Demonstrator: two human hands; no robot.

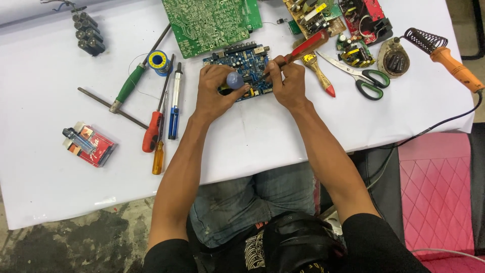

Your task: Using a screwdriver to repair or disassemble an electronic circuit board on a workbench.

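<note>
Two hands, left (216, 91) and right (287, 83). One blue circuit board (242, 63), one green circuit board (209, 23), three screwdrivers on the desk (252, 136), one solder spool (158, 61), one pair of scissors (361, 77), one brush (318, 73).

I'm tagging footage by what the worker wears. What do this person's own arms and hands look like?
Both hands, left hand and right hand, are bare: no gloves, and no rings or watch that I can make out. The forearms are uncovered; black sleeves end near the elbows.
</note>
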